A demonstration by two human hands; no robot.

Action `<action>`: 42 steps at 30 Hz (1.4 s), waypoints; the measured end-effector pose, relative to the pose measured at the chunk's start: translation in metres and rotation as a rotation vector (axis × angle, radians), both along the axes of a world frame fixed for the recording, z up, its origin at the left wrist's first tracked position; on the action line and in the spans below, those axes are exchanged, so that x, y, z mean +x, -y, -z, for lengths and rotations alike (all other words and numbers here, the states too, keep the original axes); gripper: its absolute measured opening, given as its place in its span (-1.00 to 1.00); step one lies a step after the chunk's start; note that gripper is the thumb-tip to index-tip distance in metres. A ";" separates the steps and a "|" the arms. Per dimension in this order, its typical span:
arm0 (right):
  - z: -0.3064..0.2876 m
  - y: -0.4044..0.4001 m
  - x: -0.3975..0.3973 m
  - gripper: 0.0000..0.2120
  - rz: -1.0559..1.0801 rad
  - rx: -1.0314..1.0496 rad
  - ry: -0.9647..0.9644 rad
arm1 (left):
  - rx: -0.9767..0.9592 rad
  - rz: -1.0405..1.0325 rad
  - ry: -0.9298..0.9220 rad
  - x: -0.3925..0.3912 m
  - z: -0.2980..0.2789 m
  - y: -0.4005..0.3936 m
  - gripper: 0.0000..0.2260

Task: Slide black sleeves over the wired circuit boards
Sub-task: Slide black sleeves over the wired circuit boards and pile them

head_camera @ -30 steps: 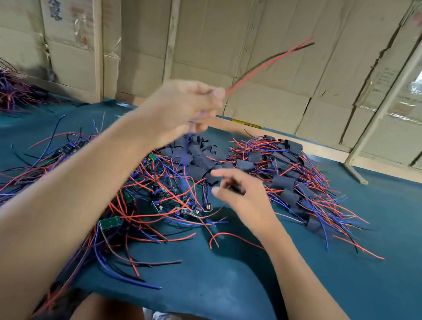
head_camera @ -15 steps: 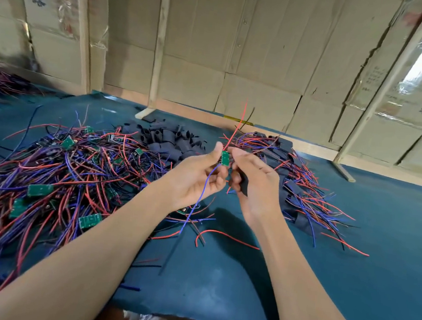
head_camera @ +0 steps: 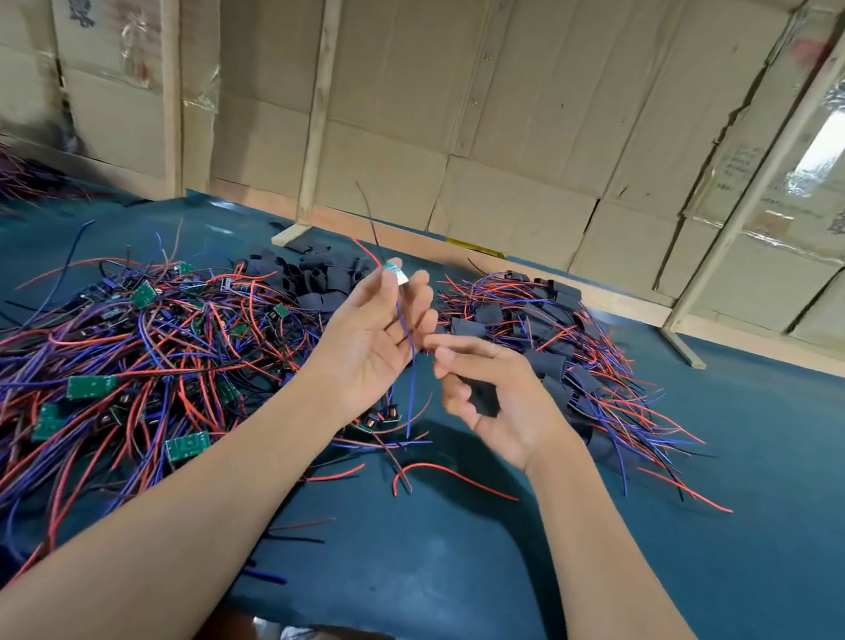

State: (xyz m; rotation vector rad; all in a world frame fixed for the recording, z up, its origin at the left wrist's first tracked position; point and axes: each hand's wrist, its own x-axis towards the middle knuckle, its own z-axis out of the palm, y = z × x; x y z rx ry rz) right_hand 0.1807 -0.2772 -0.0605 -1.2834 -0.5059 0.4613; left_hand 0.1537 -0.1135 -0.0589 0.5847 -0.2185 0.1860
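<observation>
- My left hand (head_camera: 371,346) pinches a small green wired circuit board (head_camera: 397,272) at its fingertips, raised so its blue wire (head_camera: 409,354) hangs free for threading.
- My right hand (head_camera: 493,399) curls around a black fabric sleeve (head_camera: 480,396), just beside that wire.

A small circuit board (head_camera: 397,272) is pinched aloft at fingertip height, its blue wire (head_camera: 408,365) hanging down and red and black leads rising. A black sleeve (head_camera: 480,396) sits curled in the other palm, just beside that wire.
</observation>
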 end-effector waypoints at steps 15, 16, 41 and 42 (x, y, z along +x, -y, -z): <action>0.001 -0.007 -0.003 -0.73 -0.097 -0.089 -0.051 | -0.090 -0.017 -0.055 -0.007 -0.011 -0.008 -0.78; 0.002 -0.011 -0.004 -0.77 -0.055 -0.078 -0.030 | -0.029 -0.032 -0.067 -0.008 -0.010 -0.008 -0.76; -0.005 -0.009 -0.010 -0.85 -0.242 -0.153 -0.138 | 0.160 -0.003 -0.062 -0.005 -0.005 -0.004 -0.58; -0.006 -0.008 -0.008 -0.82 -0.187 -0.130 -0.130 | 0.224 -0.001 -0.072 -0.004 -0.005 -0.001 -0.58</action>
